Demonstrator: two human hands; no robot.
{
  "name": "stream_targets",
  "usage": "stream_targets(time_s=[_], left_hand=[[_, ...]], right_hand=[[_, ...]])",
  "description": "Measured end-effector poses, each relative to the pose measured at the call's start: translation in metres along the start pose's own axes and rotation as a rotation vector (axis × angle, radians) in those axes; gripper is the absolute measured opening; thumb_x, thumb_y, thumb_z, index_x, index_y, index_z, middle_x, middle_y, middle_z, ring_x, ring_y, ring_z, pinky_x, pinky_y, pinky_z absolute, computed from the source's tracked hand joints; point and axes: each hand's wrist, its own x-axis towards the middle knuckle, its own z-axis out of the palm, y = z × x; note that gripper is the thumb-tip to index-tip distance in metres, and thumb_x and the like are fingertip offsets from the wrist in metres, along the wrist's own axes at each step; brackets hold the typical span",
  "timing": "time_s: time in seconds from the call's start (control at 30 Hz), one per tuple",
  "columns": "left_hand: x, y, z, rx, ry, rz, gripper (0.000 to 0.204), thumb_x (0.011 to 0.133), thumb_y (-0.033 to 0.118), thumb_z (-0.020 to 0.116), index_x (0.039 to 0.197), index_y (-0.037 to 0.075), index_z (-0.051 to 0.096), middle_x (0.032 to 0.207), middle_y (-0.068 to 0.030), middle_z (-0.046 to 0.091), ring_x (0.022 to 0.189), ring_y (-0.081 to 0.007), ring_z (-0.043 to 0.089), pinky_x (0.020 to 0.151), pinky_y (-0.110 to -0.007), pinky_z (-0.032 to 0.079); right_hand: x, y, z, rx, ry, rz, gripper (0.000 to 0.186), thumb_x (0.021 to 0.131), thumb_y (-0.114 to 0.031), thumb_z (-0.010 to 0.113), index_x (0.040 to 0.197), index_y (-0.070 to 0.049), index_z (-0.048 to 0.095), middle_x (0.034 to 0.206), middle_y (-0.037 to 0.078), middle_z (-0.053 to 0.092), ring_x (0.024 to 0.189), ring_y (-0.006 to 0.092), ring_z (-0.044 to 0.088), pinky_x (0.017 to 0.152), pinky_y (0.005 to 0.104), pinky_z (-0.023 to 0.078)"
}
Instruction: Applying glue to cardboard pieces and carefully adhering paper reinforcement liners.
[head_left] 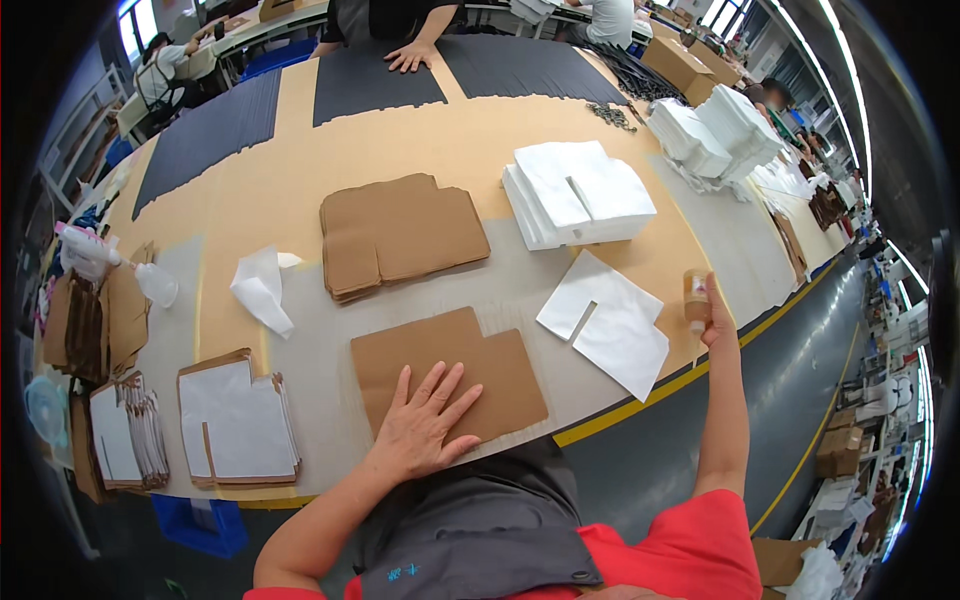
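My left hand lies flat with fingers spread on a notched brown sheet at the table's near edge. Out to the right, my right hand is wrapped round a small clear bottle with amber contents, its whitish end tilted down. Between the hands rests a single white sheet with a slot cut in it. Beyond it stands a stack of similar white pieces. Further left is a pile of brown sheets of the same notched outline.
Brown pieces faced with white are stacked at the near left, beside a crumpled white cloth. Dark strips cover the far side, where another person's hand rests. More white stacks stand far right. A yellow-lined edge borders the table.
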Motion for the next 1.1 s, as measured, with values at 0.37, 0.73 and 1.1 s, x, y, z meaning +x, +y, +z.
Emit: stream_targets(time_s=[0.37, 0.73, 1.1], left_hand=[[-0.006, 0.001, 0.007, -0.045, -0.007, -0.033, 0.072, 0.096, 0.063, 0.045, 0.155, 0.022, 0.038, 0.164, -0.0145, 0.023, 0.152, -0.0325, 0.02, 0.119, -0.063, 0.007], [-0.068, -0.021, 0.005, -0.057, -0.024, -0.353, 0.081, 0.095, 0.065, 0.045, 0.157, 0.013, 0.033, 0.166, -0.014, 0.02, 0.154, -0.031, 0.014, 0.12, -0.063, 0.001], [-0.085, -0.026, 0.003, -0.179, 0.208, -0.383, 0.066, 0.099, 0.052, 0.05, 0.147, 0.006, 0.047, 0.159, -0.0149, 0.035, 0.151, -0.0362, 0.024, 0.12, -0.06, 0.013]], right_hand=[[-0.084, -0.013, 0.024, 0.698, -0.394, -0.279, 0.061, 0.091, -0.05, 0.068, 0.138, -0.015, 0.052, 0.137, 0.013, 0.058, 0.113, 0.0252, 0.061, 0.073, 0.0302, 0.057], [-0.191, 0.065, 0.229, 0.424, -0.536, -0.39, 0.07, 0.096, -0.054, 0.059, 0.148, -0.011, 0.041, 0.153, 0.013, 0.044, 0.126, 0.0217, 0.057, 0.087, 0.0352, 0.06], [-0.203, 0.067, 0.274, 0.339, -0.553, -0.296, 0.09, 0.084, -0.051, 0.077, 0.152, -0.012, 0.031, 0.152, 0.015, 0.044, 0.125, 0.0242, 0.057, 0.087, 0.0369, 0.06]])
